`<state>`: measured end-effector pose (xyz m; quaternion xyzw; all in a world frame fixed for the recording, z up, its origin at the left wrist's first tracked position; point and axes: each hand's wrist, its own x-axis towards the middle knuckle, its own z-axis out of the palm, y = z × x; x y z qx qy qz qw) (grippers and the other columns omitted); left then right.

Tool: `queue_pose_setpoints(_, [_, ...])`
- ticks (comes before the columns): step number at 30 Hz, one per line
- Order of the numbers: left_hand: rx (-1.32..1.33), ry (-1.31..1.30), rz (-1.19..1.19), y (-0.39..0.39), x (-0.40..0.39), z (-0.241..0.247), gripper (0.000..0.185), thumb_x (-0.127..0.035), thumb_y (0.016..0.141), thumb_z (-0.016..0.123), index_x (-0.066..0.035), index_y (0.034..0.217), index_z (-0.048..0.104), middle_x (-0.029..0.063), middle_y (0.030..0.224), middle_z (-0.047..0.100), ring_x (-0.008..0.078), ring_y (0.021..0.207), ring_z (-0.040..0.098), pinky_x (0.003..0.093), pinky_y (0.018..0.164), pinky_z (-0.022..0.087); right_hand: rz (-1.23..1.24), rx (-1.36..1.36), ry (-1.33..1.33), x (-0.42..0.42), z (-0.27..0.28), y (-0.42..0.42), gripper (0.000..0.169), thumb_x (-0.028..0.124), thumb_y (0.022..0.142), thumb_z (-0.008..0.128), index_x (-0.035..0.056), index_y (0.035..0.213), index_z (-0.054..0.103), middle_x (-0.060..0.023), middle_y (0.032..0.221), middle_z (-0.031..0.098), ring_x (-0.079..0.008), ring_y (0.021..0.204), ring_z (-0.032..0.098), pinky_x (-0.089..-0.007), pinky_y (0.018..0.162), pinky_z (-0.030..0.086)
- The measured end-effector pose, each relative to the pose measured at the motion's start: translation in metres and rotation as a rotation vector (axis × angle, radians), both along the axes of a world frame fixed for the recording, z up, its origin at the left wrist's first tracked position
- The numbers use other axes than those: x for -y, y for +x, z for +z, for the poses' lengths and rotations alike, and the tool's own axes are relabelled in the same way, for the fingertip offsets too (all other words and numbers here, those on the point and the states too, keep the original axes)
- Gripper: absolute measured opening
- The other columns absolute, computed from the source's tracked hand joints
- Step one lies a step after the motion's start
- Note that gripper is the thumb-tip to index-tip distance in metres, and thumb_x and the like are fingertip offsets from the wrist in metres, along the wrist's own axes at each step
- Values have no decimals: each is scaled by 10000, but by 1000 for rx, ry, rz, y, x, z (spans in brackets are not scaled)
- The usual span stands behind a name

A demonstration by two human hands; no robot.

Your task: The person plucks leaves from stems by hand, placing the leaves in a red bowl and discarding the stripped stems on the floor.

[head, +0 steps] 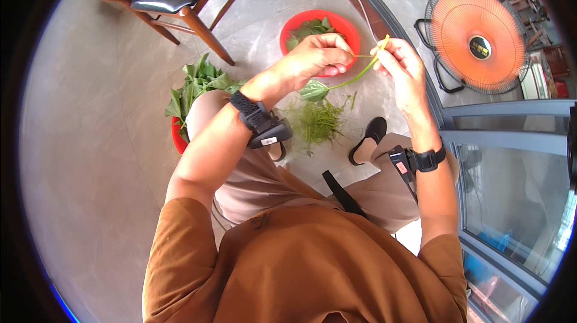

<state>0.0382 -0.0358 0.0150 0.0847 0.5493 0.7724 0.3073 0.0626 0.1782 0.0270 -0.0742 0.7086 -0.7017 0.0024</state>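
My right hand [399,61] grips the end of a green leaf stem [358,76] between thumb and fingertips. From there the stem curves down to a green leaf [314,91] below my left hand [322,55]. My left hand pinches a thin strand [362,56] that stretches across to the stem's end at my right fingertips. Beyond my left hand, a red basin [297,20] on the floor holds green leaves [311,30]. A pile of thin green strips [318,120] lies on the floor between my feet.
Leafy greens [203,77] heap over another red basin [178,136] beside my left knee. A wooden chair [198,25] with a black seat stands at the upper left. A round orange fan-shaped heater [478,37] with a wire guard and a glass sliding door [509,206] are on the right.
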Motion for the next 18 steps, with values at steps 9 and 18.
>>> queue_pose_setpoints(9, [9,-47,2,3,3,3,52,-137,864,635,-118,841,592,-47,804,593,26,734,554,163,670,449,-54,1,-126,-24,-4,-9,154,73,929,542,22,1070,574,-71,934,629,-70,711,539,-191,618,419])
queue_pose_setpoints(18, [0,-36,12,1,16,-15,35,-141,834,639,-121,859,626,-50,851,618,30,729,559,176,658,456,-249,2,-423,-66,-4,-21,95,51,900,588,35,993,593,-82,883,650,-63,659,555,-185,571,431])
